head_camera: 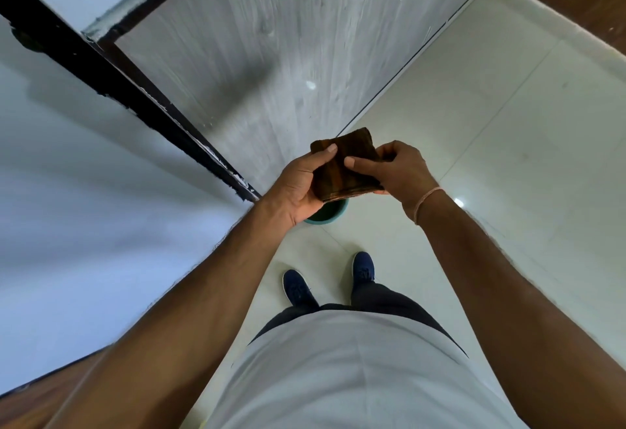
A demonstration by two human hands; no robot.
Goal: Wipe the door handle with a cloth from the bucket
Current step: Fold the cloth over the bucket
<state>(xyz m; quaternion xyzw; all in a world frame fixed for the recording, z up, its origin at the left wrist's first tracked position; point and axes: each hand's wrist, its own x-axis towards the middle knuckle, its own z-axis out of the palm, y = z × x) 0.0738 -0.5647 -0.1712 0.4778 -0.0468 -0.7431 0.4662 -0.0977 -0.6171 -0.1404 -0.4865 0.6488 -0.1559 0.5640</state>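
A folded dark brown cloth [342,164] is held in front of me at waist height by both hands. My left hand [298,188] grips its left side, thumb on top. My right hand [389,167] pinches its right side, thumb pressed on the upper face. Directly below the cloth, a teal bucket [333,213] stands on the floor, mostly hidden by my hands and the cloth. The grey wood-grain door [271,55] rises ahead of me. No door handle is in view.
A black door frame [128,89] runs diagonally at the left beside a white wall [84,191]. Pale glossy floor tiles [508,123] spread to the right. My two blue shoes [328,279] stand just behind the bucket.
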